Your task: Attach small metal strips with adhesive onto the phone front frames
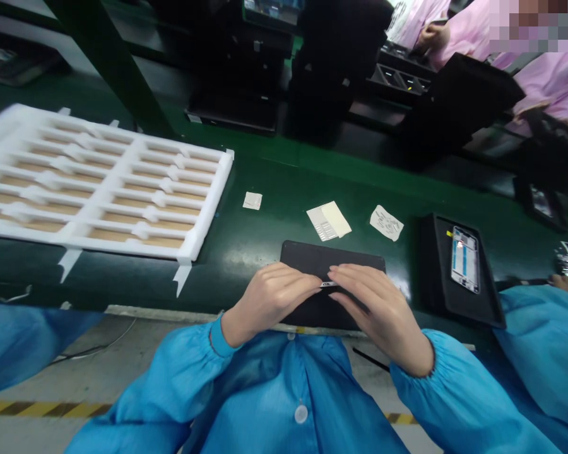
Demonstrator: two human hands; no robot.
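Both hands meet over the black tray (332,257) at the near edge of the green belt (265,239). The left hand (269,299) is loosely curled and the right hand (378,309) has flatter fingers. The fingertips of both pinch a small metal part (329,285) just above the tray's near half.

Progress, judged: the part is held but not seated, and the tray surface around it looks bare, so the work looks early or mid-step. Peeled paper already lies beyond the tray:
- a sticker sheet (329,221) just behind it;
- a crumpled liner (386,222) behind and to the right;
- a small white label (252,200) behind and to the left.

Materials:
- The black tray is matte, flat and rectangular with rounded corners.
- The part is tiny, silvery and shiny; its exact shape is too small to tell.
- The belt is glossy dark green.

Well left of the tray sits a white foam tray (99,183), a soft, ribbed grid whose long slots show tan backing and look unfilled. Right of the tray, a second black tray (435,277) carries a phone frame (464,258) with a metallic rim. A co-worker's blue sleeve (539,340) lies further right.
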